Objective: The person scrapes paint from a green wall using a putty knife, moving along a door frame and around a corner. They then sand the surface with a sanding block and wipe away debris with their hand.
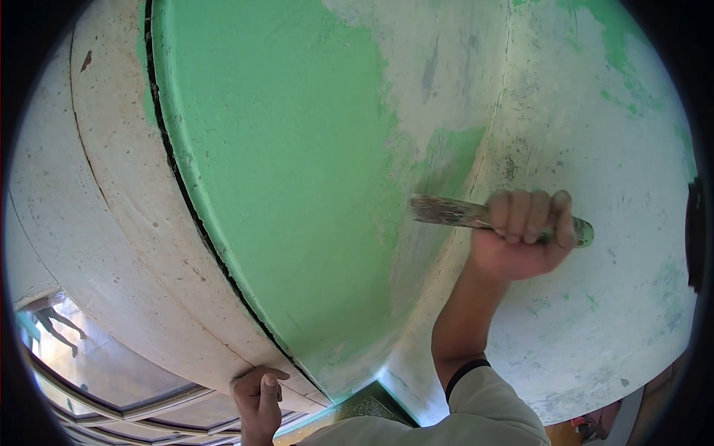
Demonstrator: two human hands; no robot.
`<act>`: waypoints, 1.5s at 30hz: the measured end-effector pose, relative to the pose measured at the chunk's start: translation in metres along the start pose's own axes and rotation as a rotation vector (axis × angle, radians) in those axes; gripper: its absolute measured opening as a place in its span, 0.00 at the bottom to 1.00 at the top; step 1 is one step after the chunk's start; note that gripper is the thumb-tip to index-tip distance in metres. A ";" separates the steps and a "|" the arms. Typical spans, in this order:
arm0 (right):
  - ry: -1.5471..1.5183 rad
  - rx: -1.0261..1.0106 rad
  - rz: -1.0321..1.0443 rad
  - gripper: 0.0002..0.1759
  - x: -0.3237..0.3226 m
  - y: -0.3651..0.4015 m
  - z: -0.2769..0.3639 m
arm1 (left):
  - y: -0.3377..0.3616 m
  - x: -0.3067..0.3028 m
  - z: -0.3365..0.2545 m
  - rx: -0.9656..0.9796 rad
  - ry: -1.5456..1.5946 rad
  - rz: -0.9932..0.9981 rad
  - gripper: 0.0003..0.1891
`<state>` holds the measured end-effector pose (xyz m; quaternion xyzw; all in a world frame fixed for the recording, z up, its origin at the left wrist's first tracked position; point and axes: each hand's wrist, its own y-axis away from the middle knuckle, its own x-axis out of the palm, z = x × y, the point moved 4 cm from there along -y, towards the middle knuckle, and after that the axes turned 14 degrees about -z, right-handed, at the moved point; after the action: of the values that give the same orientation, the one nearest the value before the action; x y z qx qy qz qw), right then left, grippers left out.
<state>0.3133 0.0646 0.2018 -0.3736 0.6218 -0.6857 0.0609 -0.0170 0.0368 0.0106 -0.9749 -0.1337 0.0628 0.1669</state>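
In the head view my right hand [524, 230] is closed around a scraper [450, 212]. Its blade, smeared with old paint, points left, and the green end of its handle sticks out past the little-finger side of my fist. The blade overlaps a patchy strip of wall [420, 253] beside the corner, where green paint gives way to bare grey-white. My left hand [259, 405] is low at the left, fingers curled and thumb raised, against the pale frame [201, 297]. What it grips, if anything, I cannot tell.
Solid green paint [282, 149] covers the wall left of the patchy strip. A dark gap [197, 212] runs between wall and frame. The adjoining wall [595, 297] is whitish with green specks. Window panes [111, 364] are at lower left, and a reddish object [599, 422] at lower right.
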 end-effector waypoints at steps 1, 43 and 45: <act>-0.059 -0.033 -0.039 0.10 0.001 -0.002 0.010 | -0.001 0.000 0.001 0.008 0.005 -0.010 0.28; 1.130 -0.689 0.266 0.14 0.246 -0.126 0.277 | -0.002 0.074 -0.050 0.145 0.394 0.777 0.33; 1.026 -0.684 0.155 0.13 0.234 -0.152 0.280 | -0.010 0.084 -0.046 0.194 0.380 0.804 0.36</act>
<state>0.3690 -0.2567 0.4259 0.0511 0.7816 -0.5335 -0.3192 0.0687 0.0555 0.0507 -0.9234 0.2949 -0.0451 0.2416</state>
